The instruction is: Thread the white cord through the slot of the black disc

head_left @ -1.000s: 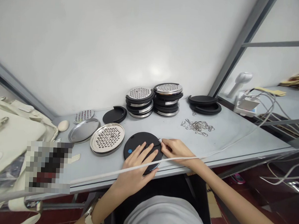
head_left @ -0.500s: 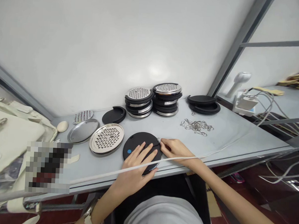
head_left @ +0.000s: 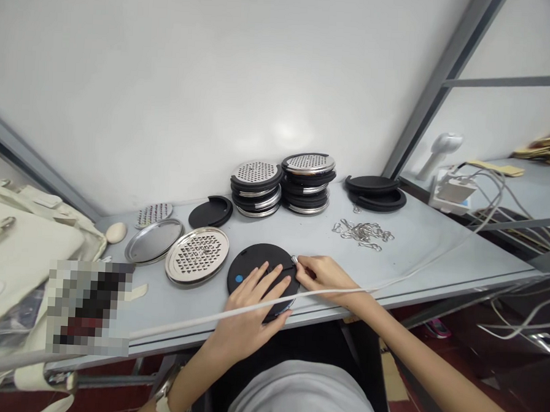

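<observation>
Head view: your left hand (head_left: 245, 322) lay spread on the black disc (head_left: 259, 254), near the front of the desk (head_left: 313, 234); your right hand (head_left: 323, 274) pinched a metal clip (head_left: 295, 259), slightly turned since last frame, suggesting fine rim adjustment.

Around one black disc (head_left: 254, 256): two grater stacks (head_left: 256, 190) at 12 o'clock; two black cases (head_left: 372, 185) at 2, with clips (head_left: 363, 234) too tangled to count; one more case (head_left: 209, 213) near 11; two loose graters (head_left: 197, 255) near 10.
</observation>
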Motion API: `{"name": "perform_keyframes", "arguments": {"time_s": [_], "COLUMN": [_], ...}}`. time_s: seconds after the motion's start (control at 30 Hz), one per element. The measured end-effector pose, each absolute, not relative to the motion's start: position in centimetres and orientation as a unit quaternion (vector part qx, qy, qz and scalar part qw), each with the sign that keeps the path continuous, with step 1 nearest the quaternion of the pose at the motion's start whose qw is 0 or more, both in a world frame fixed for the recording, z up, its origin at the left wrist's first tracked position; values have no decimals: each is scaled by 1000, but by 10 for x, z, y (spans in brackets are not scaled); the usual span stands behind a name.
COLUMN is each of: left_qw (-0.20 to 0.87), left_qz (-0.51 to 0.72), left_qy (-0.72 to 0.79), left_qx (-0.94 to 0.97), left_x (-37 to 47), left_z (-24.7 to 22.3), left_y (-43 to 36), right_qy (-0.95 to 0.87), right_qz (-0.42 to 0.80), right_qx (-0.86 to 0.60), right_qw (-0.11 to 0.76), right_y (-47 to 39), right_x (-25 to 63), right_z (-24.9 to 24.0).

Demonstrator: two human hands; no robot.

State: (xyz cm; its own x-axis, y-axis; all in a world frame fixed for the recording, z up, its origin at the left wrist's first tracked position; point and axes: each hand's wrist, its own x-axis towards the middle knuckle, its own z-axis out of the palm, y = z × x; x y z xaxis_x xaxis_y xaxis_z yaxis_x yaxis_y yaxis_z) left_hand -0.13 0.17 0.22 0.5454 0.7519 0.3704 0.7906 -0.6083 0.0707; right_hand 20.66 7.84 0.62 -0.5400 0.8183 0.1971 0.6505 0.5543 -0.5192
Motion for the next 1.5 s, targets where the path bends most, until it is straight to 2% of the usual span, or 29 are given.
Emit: {"name": "perform_keyframes", "arguments": {"time_s": [1.3,1.5], "left_qw": [30,34], "left_qz": [-208,-216], "left_qy": [-439,-452], "left_qx": [-873,-865], "left_x": [-2,-2], "left_z": [-1,1], "left_y": [4,6], "right_qy": [-850,-824], "right_qz": [215,301], "right_qx": [-423,-411], "right_qw": [230,247], "right_y": [80,80], "right_x": [206,210], "right_z": [7,3]}}
